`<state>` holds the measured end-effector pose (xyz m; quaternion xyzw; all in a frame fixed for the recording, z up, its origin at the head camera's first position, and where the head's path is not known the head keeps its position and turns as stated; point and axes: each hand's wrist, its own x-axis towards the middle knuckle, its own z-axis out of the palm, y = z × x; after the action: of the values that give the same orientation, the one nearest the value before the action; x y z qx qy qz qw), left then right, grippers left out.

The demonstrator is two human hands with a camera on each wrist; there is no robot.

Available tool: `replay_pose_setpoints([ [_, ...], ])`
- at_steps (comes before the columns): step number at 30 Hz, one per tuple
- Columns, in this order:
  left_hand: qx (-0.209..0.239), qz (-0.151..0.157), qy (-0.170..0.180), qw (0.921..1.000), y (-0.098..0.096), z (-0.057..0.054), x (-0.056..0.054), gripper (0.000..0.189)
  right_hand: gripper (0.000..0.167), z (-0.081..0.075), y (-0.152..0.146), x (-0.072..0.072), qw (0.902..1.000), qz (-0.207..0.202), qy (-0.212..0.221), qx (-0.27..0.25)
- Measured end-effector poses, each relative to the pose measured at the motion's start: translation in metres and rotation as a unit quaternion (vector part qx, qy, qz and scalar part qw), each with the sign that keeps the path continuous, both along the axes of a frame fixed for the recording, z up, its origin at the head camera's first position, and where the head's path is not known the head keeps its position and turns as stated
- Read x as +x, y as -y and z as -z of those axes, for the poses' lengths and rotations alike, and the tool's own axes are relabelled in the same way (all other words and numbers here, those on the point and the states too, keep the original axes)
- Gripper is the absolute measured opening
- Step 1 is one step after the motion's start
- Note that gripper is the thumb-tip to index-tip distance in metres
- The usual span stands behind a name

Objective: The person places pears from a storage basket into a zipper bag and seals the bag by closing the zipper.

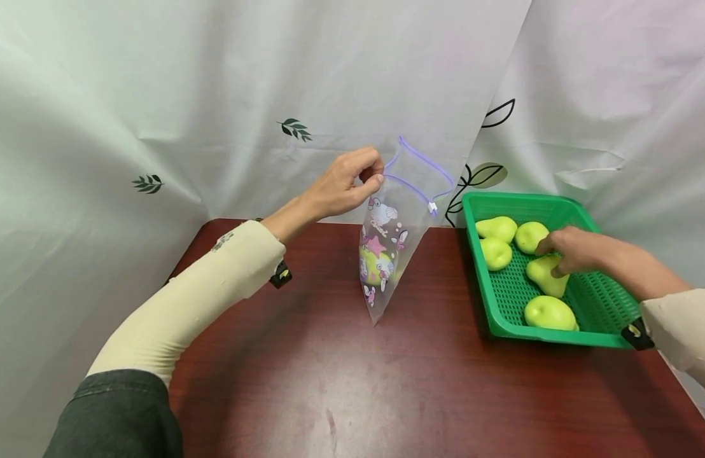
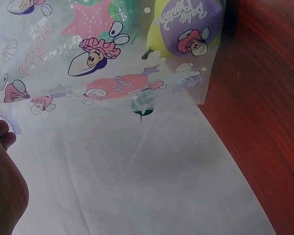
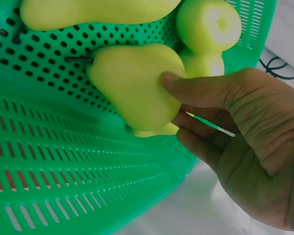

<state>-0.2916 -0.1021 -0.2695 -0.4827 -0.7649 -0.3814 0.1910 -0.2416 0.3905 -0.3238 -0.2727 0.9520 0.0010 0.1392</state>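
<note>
My left hand [image 1: 348, 180] pinches the rim of a clear plastic zip bag [image 1: 408, 219] with a purple seal and a white slider. The bag hangs over the table with its mouth spread, printed with pink stars and cartoon figures. Inside it, low down, lies a yellow-green pear [image 2: 159, 24], partly covered by the print. My right hand [image 1: 578, 248] reaches into the green basket [image 1: 485, 299] and grips a pear [image 3: 132, 83] there. The thumb lies on that pear's upper side, and the other fingers are partly hidden behind it.
Several more pears lie in the basket, among them a front one [image 1: 550, 313] and a back-left one [image 1: 497, 228]. The basket stands on the right of the dark red table [image 1: 329, 362]. A white curtain [image 1: 226, 95] with leaf prints hangs behind.
</note>
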Motion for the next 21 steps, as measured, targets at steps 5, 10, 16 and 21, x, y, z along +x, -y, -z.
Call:
replay_pose_setpoints([
  [5,-0.002,0.0,0.001,1.0,-0.001,0.0003,-0.0002,0.011,0.053,0.0015,-0.001,0.0002,1.0,0.007,0.006,-0.001],
  [10,-0.002,0.0,0.004,1.0,-0.001,0.0012,0.0017,0.011,0.054,0.0033,-0.0033,-0.0007,0.9999,0.008,0.011,-0.001],
  [16,-0.002,-0.006,0.001,1.0,-0.0009,0.0008,0.0038,0.011,0.057,0.002,-0.0073,-0.0025,0.9996,0.002,0.028,-0.005],
  [21,-0.009,-0.012,-0.003,0.9999,-0.0012,-0.0009,0.0052,0.011,0.056,0.0007,-0.0082,-0.0044,0.9986,-0.007,0.052,0.011],
])
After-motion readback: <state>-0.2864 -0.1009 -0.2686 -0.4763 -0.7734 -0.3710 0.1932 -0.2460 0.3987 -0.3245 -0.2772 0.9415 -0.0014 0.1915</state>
